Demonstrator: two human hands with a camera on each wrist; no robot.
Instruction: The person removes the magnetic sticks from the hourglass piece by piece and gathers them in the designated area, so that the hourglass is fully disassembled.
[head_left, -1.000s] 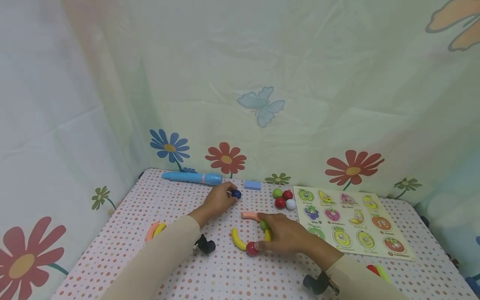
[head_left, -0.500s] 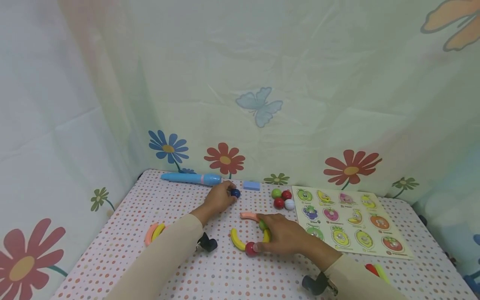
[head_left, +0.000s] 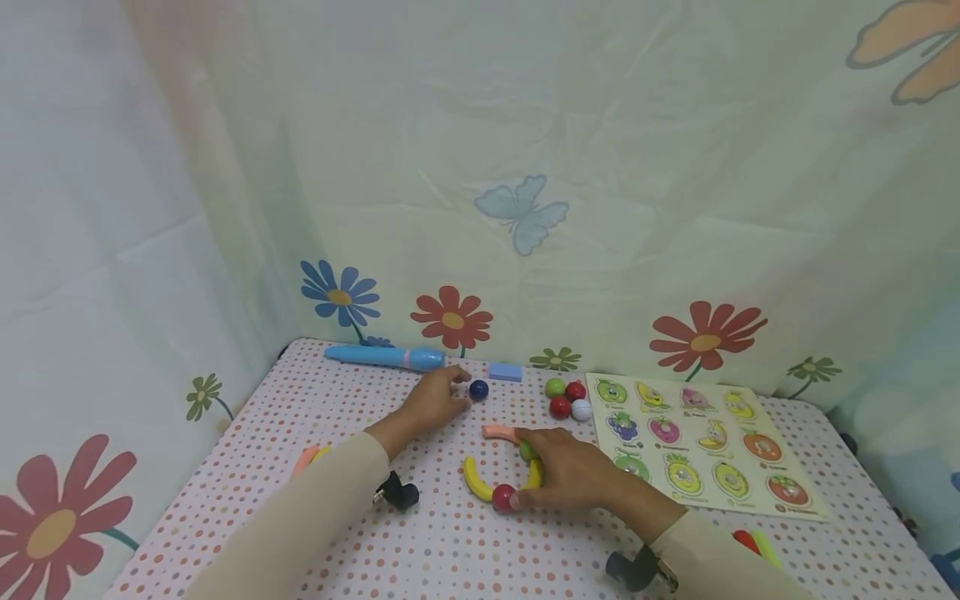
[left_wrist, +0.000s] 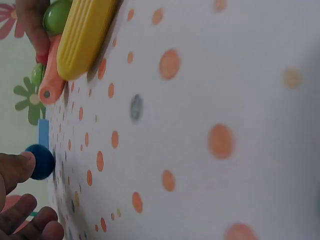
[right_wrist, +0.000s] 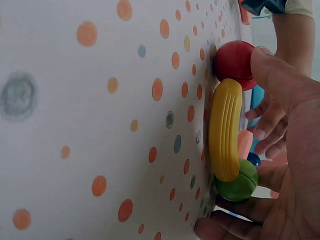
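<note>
My left hand (head_left: pixel 431 402) is beside a dark blue ball (head_left: pixel 478 390), its thumb and fingers spread. In the head view a small gap parts them; in the left wrist view the thumb overlaps the ball (left_wrist: pixel 42 162). My right hand (head_left: pixel 570 468) holds a curved yellow stick (right_wrist: pixel 225 131) endwise, its thumb on a red ball (right_wrist: pixel 234 62) and its fingers at a green ball (right_wrist: pixel 239 182). Another curved yellow stick (head_left: pixel 476 479) meets the red ball. A salmon stick (head_left: pixel 500 432) reaches left from the green ball.
Several balls, among them a white one (head_left: pixel 581 409), sit beside a fruit picture board (head_left: pixel 705 442). A light blue block (head_left: pixel 506 372) and a blue pen-shaped thing (head_left: pixel 384 357) lie at the back edge. Further sticks lie by the left sleeve (head_left: pixel 306 460) and right sleeve (head_left: pixel 765 547).
My left hand has let go of the dark blue ball and drawn slightly left, its fingers spreading. My right hand has stayed in place on the joined sticks and balls.
</note>
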